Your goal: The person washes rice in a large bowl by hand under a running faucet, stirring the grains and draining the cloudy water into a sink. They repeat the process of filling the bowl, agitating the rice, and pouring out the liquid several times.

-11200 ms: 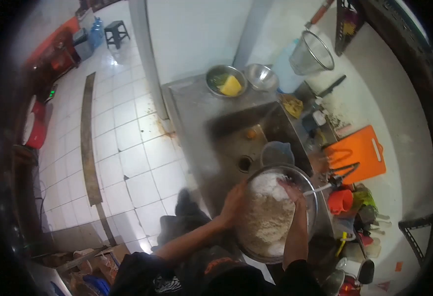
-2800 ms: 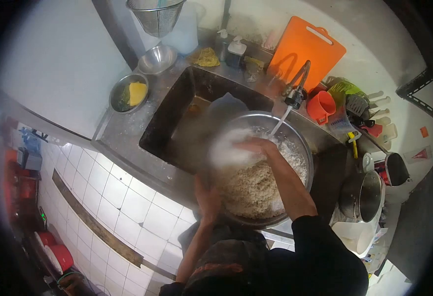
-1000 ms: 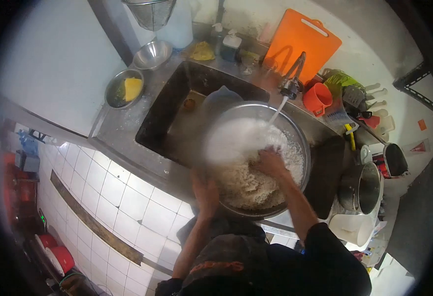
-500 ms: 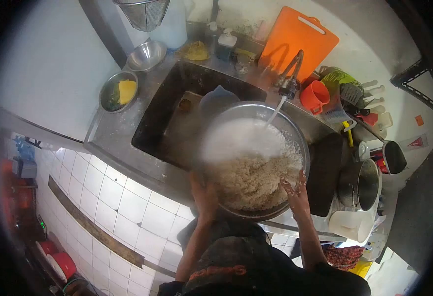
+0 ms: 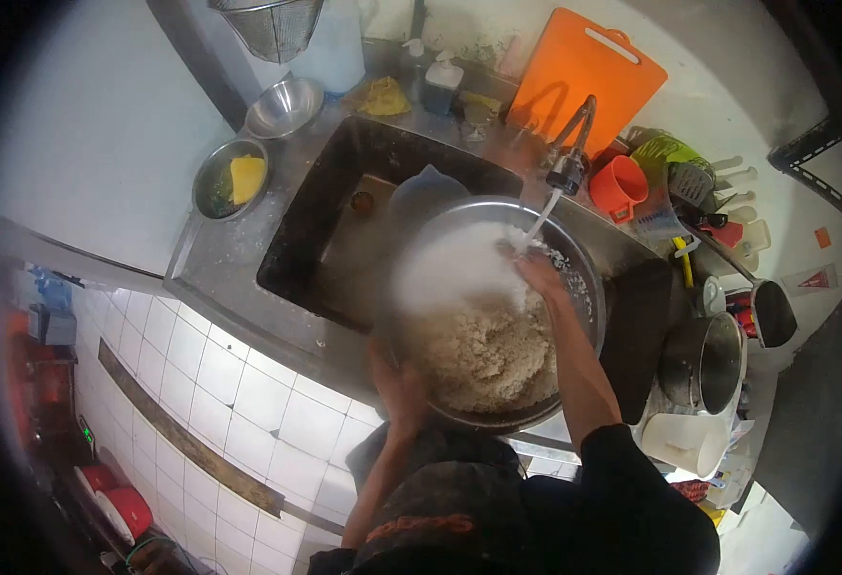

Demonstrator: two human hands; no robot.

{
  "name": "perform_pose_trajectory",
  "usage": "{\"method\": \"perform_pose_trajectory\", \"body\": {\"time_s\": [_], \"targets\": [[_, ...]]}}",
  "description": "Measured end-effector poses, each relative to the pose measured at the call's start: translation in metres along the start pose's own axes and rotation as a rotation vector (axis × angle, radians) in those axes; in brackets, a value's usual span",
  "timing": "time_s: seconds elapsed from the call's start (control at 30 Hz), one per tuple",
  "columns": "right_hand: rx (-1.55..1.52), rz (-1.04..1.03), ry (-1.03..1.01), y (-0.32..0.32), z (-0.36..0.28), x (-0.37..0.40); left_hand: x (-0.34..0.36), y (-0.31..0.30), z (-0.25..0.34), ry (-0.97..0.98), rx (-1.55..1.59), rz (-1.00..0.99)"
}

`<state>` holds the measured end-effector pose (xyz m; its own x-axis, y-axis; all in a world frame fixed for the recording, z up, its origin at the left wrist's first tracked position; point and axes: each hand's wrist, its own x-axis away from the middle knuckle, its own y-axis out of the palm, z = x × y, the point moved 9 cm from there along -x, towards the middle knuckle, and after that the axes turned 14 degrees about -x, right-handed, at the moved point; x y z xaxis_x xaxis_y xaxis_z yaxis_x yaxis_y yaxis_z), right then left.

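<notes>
A large metal bowl (image 5: pixel 588 273) rests over the sink, holding a heap of pale wet grains that look like rice (image 5: pixel 497 355) and whitish water. My left hand (image 5: pixel 400 388) grips the near left side of the bowl, fingers partly hidden behind its wall. My right hand (image 5: pixel 536 271) reaches across the grains to the far side, beside the stream of water (image 5: pixel 542 216) falling from the faucet (image 5: pixel 566 172). Its fingers look stretched out and hold nothing that I can see. A whitish haze blurs the bowl's left part.
The dark sink basin (image 5: pixel 296 244) has a blue vessel (image 5: pixel 426 189) behind the bowl. An orange cutting board (image 5: pixel 584 81) and an orange mug (image 5: pixel 618 187) stand near the faucet. Two small metal bowls (image 5: pixel 284 107) are left; a pot (image 5: pixel 702 362) and white container (image 5: pixel 684 443) are right.
My right hand has left the bowl's right side and moved over the grains to the water stream. My left hand stays at the bowl's near left side.
</notes>
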<state>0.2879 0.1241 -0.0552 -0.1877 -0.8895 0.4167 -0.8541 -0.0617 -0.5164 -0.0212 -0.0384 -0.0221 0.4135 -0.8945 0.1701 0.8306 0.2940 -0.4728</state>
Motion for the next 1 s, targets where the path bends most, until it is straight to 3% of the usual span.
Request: {"method": "perform_pose_trajectory", "body": {"time_s": [0.03,0.1,0.17,0.27,0.33,0.37,0.43,0.47,0.53,0.57,0.63,0.7,0.77,0.87,0.9,0.97,1.0], "targets": [[-0.100,-0.198,-0.037,0.020,-0.016,0.000,0.003,-0.003,0.002,-0.027,0.012,0.021],[-0.043,-0.334,-0.098,0.051,-0.028,0.002,0.007,-0.008,0.014,-0.024,0.033,0.012],[0.117,-0.269,-0.126,0.061,-0.030,0.003,0.005,-0.004,0.014,-0.018,0.063,0.011],[0.200,-0.394,-0.199,0.078,-0.037,0.046,0.007,-0.009,-0.001,-0.009,-0.024,0.091],[0.161,-0.398,-0.430,0.067,-0.066,0.093,0.002,-0.005,0.011,0.037,0.068,-0.021],[0.165,-0.398,-0.434,0.065,-0.054,0.105,0.001,-0.005,0.008,0.036,0.073,-0.018],[0.517,-0.331,-0.588,0.058,-0.033,0.126,0.003,-0.002,-0.006,-0.014,0.026,-0.041],[0.521,-0.333,-0.591,0.049,-0.029,0.123,0.003,-0.002,-0.005,-0.016,0.029,-0.037],[0.607,-0.421,-0.382,0.037,-0.009,0.106,0.001,0.000,0.004,0.018,0.212,-0.030],[0.607,-0.416,-0.385,0.037,-0.012,0.095,0.001,-0.001,0.010,0.023,0.214,-0.030],[0.612,-0.385,-0.187,0.040,0.007,0.056,0.001,-0.005,0.017,-0.007,0.144,-0.044],[0.661,-0.381,-0.123,0.084,0.052,0.005,-0.003,-0.002,0.003,0.001,0.078,-0.019],[0.708,-0.378,-0.054,0.099,0.062,0.005,-0.004,0.000,-0.006,0.007,0.010,0.001],[0.416,-0.349,-0.368,0.087,0.007,0.079,-0.004,-0.001,-0.007,0.023,-0.040,-0.003],[0.474,-0.398,-0.472,0.077,-0.001,0.094,-0.004,-0.002,-0.001,0.070,-0.012,0.018],[0.533,-0.444,-0.574,0.064,0.005,0.091,-0.004,-0.005,0.002,0.116,0.017,0.036],[0.624,-0.485,-0.428,0.059,0.029,0.064,-0.005,-0.003,-0.003,0.093,-0.014,-0.001]]}}
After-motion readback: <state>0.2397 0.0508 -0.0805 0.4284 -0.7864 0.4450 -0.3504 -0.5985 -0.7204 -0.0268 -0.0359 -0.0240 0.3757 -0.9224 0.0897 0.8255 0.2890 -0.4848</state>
